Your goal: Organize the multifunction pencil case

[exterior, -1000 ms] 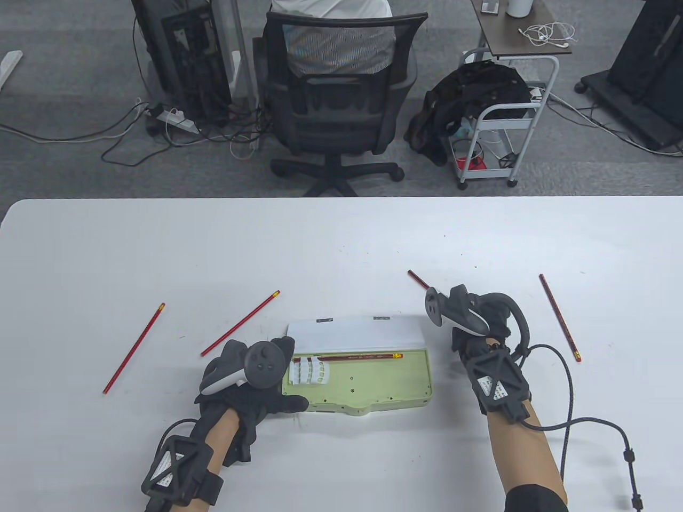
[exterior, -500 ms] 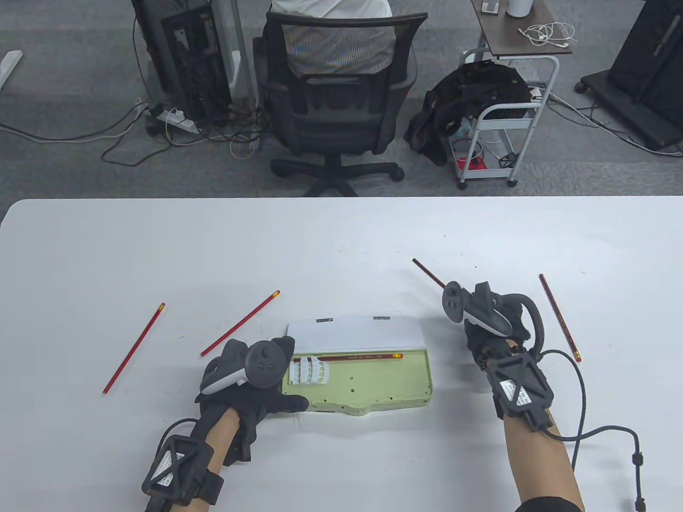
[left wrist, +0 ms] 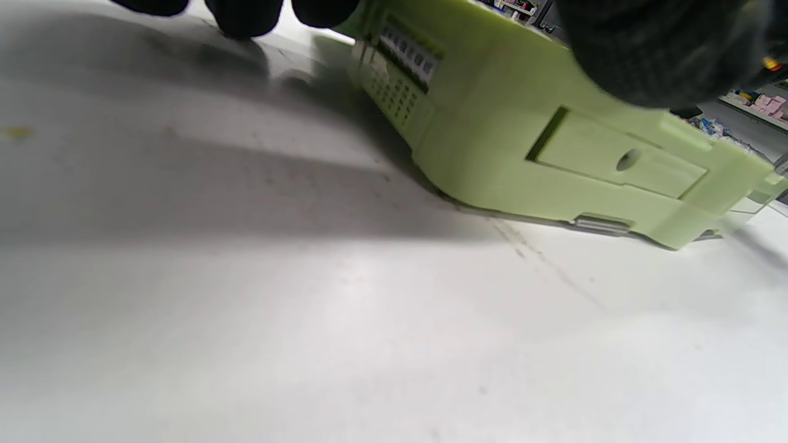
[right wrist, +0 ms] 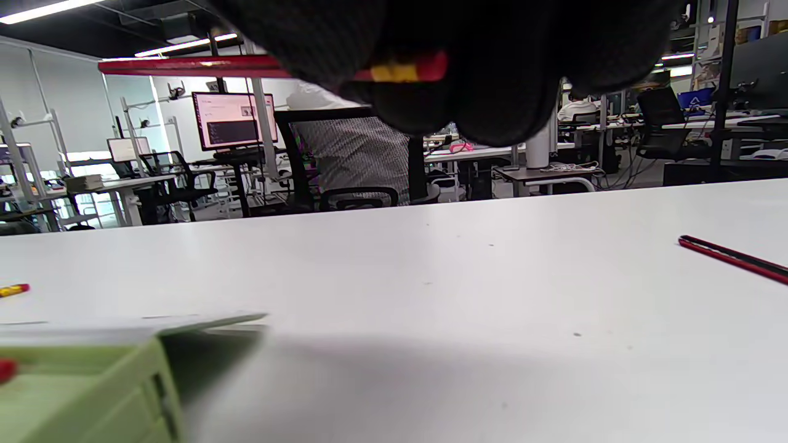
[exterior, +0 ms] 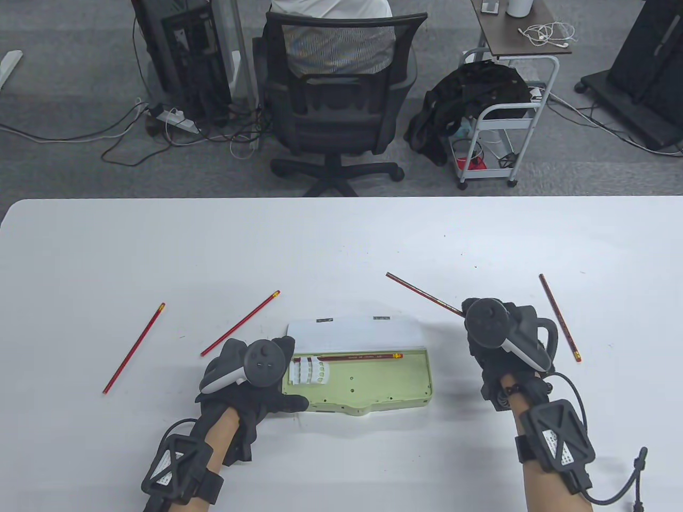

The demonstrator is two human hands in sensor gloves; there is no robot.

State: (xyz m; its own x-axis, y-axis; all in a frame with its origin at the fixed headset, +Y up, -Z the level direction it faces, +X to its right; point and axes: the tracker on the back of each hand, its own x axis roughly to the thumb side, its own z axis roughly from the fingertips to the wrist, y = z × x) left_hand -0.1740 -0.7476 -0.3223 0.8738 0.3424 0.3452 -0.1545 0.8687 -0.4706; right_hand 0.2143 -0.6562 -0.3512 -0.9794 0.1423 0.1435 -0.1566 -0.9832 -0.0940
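The right hand (exterior: 504,341) is gripping a red pencil with a yellow band near its end (exterior: 421,292), fingers curled round its near end as the right wrist view shows; over the last second this hand has been drawing back toward 5 o'clock and turning, so the pencil, previously mostly hidden behind the hand, is now showing most of its length and pointing toward 10 o'clock, off the table. By judgement, this means the pencil is being aligned for insertion into the case. The left hand (exterior: 251,381) is staying in place, fingers and thumb bracing the left end of the pale green plastic pencil case (exterior: 373,381), holding it steady. The case is lying at 6 o'clock on the white table (exterior: 341,240), its white lid (exterior: 355,335) standing open at the far edge, one red pencil already inside along the hinge. Three loose red pencils are waiting: at 9 o'clock (exterior: 134,348), beside the case (exterior: 240,323), and at 3 o'clock (exterior: 558,317).
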